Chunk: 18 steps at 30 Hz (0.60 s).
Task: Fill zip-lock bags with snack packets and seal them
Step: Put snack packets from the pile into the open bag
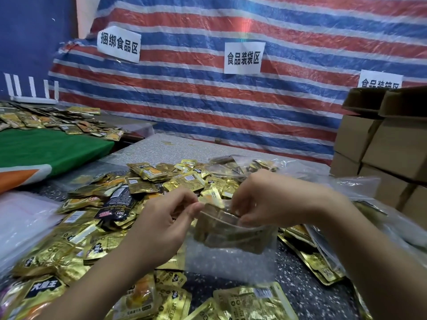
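The clear bag, at six o'clock of the heap of gold packets, hangs mouth up, its mouth edge running nine to three o'clock. The left hand and right hand each pinch that edge. It looks limp, slippery and light; best held by the top corners.

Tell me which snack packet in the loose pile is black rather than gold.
The black packet lying just left of the left hand; the surrounding packets in the pile are gold foil.
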### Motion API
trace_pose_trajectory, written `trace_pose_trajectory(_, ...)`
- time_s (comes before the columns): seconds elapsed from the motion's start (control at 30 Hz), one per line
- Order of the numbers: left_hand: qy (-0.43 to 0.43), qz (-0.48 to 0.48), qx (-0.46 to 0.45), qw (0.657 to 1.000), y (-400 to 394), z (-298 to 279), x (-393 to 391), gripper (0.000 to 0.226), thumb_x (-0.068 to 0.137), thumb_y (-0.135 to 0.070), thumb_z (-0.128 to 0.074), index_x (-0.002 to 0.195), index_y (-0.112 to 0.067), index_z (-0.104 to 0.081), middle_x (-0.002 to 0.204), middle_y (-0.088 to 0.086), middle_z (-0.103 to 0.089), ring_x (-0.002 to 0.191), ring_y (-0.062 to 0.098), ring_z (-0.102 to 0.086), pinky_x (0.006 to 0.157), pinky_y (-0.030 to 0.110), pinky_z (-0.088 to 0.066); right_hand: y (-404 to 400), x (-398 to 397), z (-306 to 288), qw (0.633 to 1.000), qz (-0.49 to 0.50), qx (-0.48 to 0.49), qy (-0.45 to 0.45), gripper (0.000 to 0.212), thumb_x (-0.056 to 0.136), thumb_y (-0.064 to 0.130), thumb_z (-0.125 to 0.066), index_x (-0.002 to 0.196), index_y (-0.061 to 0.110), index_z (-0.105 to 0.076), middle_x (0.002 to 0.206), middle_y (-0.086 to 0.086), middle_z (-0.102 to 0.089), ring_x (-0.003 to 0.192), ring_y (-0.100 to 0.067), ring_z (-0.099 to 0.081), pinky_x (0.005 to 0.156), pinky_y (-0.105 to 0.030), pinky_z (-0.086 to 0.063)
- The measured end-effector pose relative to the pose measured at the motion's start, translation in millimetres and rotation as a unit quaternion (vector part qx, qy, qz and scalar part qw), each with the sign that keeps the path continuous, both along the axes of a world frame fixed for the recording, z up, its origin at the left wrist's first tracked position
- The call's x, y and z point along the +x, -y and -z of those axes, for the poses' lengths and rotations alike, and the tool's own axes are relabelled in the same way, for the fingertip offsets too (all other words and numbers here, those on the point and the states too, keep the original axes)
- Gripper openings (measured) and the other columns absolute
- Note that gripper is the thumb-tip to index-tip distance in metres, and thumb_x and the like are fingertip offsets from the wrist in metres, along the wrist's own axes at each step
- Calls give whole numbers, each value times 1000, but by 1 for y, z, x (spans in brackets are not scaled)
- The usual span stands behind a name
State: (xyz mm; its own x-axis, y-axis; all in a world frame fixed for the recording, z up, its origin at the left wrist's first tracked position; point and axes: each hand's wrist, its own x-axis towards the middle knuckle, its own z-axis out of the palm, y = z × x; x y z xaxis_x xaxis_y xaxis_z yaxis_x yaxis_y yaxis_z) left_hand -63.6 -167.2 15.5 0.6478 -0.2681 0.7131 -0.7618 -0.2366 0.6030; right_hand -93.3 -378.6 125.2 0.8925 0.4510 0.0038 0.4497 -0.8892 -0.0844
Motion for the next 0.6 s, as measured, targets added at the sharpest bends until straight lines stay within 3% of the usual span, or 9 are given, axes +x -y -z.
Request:
trace_pose_trajectory(0.07, 1, -3, -29, 1000, 1, -1, -1, 12, 90, -33, -58, 87, -24, -66, 78, -12, -69, 67, 5, -65, 58, 21, -52, 2, -1, -4, 999, 7, 34, 21, 7, 87, 23, -75, 93, 22, -77, 85, 8, -75, 78, -4, -69, 75, -29, -56)
trace_pose_trajectory(0.13, -3, -1, -50, 999, 1, -2, -1, 10, 90, -29, -59, 89, -22, -67, 82, -13, -71, 76, 5, -70, 66, 28, -57, 4, -3, -9, 997, 9, 67, 35, 8, 87, 29, -75, 91, 22, -78, 82, 9, -75, 77, -2, -68, 75, -29, -55)
trace_pose_trajectory(0.33, -11, 4, -81, 997, 2, -2, -3, 8, 93, -31, -58, 89, -28, -64, 82, -8, -72, 76, 16, -71, 65, 47, -58, 5, -5, -15, 993, -3, 116, 30, 15, 90, 30, -70, 86, 18, -77, 74, 6, -73, 68, -2, -67, 67, -23, -55)
trace_pose_trajectory(0.47, -1, -9, -99, 995, 1, -5, -3, 10, 96, -33, -57, 90, -28, -64, 80, -10, -72, 76, 13, -71, 62, 38, -56, 7, -4, -23, 983, -8, 181, 29, 26, 92, 37, -64, 77, 18, -73, 64, 0, -69, 52, -2, -57, 50, -16, -42)
trace_pose_trajectory(0.6, -7, -13, -66, 998, 3, -1, -4, 14, 97, -32, -57, 91, -21, -65, 79, -10, -70, 74, 11, -70, 61, 37, -54, 5, 19, -22, 979, 51, 192, 39, 37, 99, 39, -54, 77, 11, -67, 65, -6, -70, 46, -1, -55, 48, -20, -42)
